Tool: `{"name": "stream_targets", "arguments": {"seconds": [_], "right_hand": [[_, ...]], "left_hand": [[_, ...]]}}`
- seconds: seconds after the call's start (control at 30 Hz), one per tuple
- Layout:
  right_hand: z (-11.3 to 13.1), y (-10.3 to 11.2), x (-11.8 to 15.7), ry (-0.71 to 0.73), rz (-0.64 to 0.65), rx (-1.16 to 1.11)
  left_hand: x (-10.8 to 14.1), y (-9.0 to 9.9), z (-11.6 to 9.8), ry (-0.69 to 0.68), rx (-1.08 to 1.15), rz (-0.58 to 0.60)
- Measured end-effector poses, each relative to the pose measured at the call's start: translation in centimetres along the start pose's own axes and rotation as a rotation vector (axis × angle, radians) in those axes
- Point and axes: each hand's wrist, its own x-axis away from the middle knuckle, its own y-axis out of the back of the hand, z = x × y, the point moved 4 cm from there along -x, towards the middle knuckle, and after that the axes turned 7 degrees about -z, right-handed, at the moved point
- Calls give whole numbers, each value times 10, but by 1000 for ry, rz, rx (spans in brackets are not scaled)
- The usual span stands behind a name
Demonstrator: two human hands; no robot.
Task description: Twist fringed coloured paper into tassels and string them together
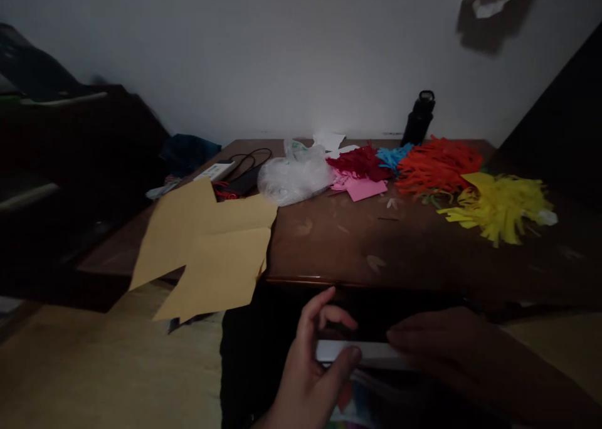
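Low in front of me, my left hand point(315, 366) holds a slim white bar-shaped object point(374, 352), thumb on its near face and fingers curled behind it. Its exact kind is not clear in the dim light. At the other end of it is my right hand point(442, 347), in deep shadow, with its fingers pressed together against the bar. Below the bar, a colourful printed surface point(355, 401) partly shows, seemingly under clear plastic. Both hands are just short of the edge of the brown table point(329, 247).
A cut tan paper sheet point(211, 241) overhangs the table's left front. Behind lie a clear plastic bag point(296, 175), a white power strip point(216, 169), pink paper point(367, 189), and red point(362, 162), blue point(394, 157), orange point(439, 165) and yellow fringed paper point(503, 206). A black bottle point(418, 118) stands by the wall.
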Motion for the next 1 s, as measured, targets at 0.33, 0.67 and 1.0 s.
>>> {"name": "stream_targets", "arguments": {"seconds": [0.33,0.67,1.0], "right_hand": [[-5,1,3,-56,387,156],[-11,-5,24,-42,296,16],[-20,-28,46,1,-56,65]], "left_hand": [[5,-31,-19,-987,-780,18],[0,-34,-29,-854,-725,170],[-18,-3,-41,-661,-701,375]]}}
